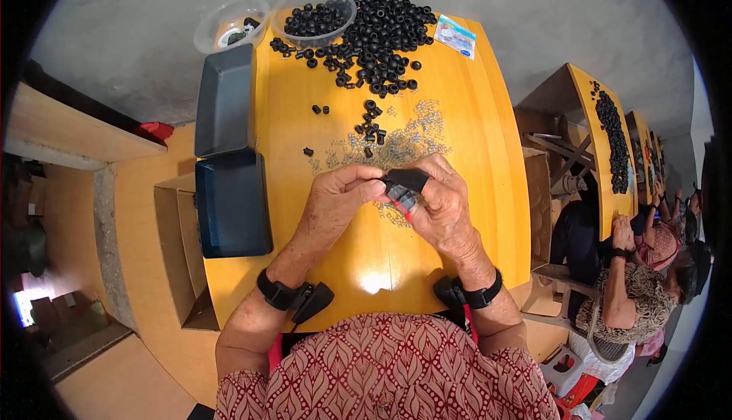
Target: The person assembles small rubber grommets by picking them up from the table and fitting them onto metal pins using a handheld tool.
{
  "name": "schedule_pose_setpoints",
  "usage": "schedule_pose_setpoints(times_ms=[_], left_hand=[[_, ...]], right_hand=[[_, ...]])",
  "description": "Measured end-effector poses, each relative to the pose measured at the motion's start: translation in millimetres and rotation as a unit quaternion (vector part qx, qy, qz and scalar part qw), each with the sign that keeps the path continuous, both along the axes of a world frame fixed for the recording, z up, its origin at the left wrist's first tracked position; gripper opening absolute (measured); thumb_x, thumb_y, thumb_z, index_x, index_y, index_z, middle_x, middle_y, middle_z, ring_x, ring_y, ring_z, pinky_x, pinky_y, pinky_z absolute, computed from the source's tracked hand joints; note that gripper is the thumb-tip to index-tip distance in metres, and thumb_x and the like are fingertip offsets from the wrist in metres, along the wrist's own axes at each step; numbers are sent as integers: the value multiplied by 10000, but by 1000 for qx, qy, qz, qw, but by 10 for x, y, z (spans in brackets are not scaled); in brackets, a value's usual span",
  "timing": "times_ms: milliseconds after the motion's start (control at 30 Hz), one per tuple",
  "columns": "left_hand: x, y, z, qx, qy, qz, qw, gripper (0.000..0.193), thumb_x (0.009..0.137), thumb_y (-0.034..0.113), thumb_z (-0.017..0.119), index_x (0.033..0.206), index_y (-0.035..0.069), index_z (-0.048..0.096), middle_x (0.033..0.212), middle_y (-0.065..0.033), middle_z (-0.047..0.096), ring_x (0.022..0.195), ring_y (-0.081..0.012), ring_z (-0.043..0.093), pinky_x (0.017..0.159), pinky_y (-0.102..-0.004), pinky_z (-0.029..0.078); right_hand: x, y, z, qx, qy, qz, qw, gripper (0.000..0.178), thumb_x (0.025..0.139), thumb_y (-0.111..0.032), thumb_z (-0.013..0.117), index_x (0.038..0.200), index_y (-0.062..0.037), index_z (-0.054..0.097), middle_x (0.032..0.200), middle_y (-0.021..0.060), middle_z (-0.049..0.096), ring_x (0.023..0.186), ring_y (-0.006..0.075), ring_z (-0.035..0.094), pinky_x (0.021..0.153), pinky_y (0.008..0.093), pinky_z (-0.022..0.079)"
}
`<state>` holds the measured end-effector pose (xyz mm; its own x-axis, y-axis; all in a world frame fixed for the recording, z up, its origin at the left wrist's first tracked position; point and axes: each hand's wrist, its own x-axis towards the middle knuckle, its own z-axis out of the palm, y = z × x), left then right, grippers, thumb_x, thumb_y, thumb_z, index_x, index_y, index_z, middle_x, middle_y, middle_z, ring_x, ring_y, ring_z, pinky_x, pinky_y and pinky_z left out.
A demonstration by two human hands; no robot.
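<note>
Table: we work at a glossy yellow wooden tabletop (465, 161), which lies under both our hands and runs away from the fingertips.
Trays: two dark blue rectangular plastic trays (229, 199) sit end to end, well out to the left of our left fingers.
Ring heap: a big pile of small black rubber rings (381, 27) lies far beyond the fingertips, with strays trailing back towards us.
Metal scatter: a spread of tiny silvery metal pieces (404, 142) lies just beyond our fingers, nearer than the rings.
Left hand: our left hand (335, 195) has its fingers closed together, pinching at the left end of the tool; what it pinches is too small to tell.
Right hand: our right hand (446, 203) is clamped around the tool from the right.
Tool: the small black hand tool with red on its handle (402, 187) sits between the two hands, above the tabletop, its long axis slanting from upper right to lower left, its working end towards the left fingertips.
Nearer hand: both touch it; the right one carries it.
</note>
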<state>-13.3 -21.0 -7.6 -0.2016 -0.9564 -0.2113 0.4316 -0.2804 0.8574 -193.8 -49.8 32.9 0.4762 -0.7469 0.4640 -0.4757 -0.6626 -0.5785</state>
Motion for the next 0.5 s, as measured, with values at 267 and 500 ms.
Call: schedule_pose_setpoints(times_ms=[267, 500], left_hand=[[-8, -1, -37, -19, 41, 17, 999, 172, 912, 68, 631, 1057, -25, 635, 927, -46, 675, 845, -118, 638, 810, -247, 507], [-38, 6, 23, -22, 31, 1, 999, 175, 920, 65, 617, 1064, -35, 630, 957, -53, 672, 845, -127, 648, 817, -250, 512]], right_hand=[[26, 63, 4, 104, -57, -16, 993, 264, 702, -24, 743, 958, -41, 679, 853, 98, 630, 783, 287, 584, 702, 367, 487], [-56, -86, -71, 84, -81, 34, 993, 231, 719, -50, 762, 938, -56, 688, 865, 69, 649, 798, 270, 580, 714, 354, 479]])
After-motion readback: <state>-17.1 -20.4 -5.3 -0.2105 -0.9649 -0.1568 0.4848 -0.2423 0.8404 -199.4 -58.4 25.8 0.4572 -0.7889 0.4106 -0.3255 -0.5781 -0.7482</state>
